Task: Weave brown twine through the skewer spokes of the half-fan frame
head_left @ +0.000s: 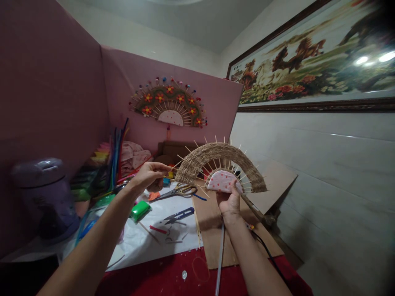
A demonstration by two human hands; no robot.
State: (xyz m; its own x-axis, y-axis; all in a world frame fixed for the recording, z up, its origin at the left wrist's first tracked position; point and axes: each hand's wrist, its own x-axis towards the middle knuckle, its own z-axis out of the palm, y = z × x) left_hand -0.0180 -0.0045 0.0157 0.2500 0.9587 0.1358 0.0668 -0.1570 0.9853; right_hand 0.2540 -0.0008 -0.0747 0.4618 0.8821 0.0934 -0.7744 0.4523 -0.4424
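Woven stick fan (216, 151), approx. 4 o'clock of view ctr: my R hand (228, 203) has fingers closed on its polka-dot patch (219, 181); my L hand (150, 176) pinches a stick (177, 165), approx. 9 o'clock. Sideways pull might, I judge, snap it.
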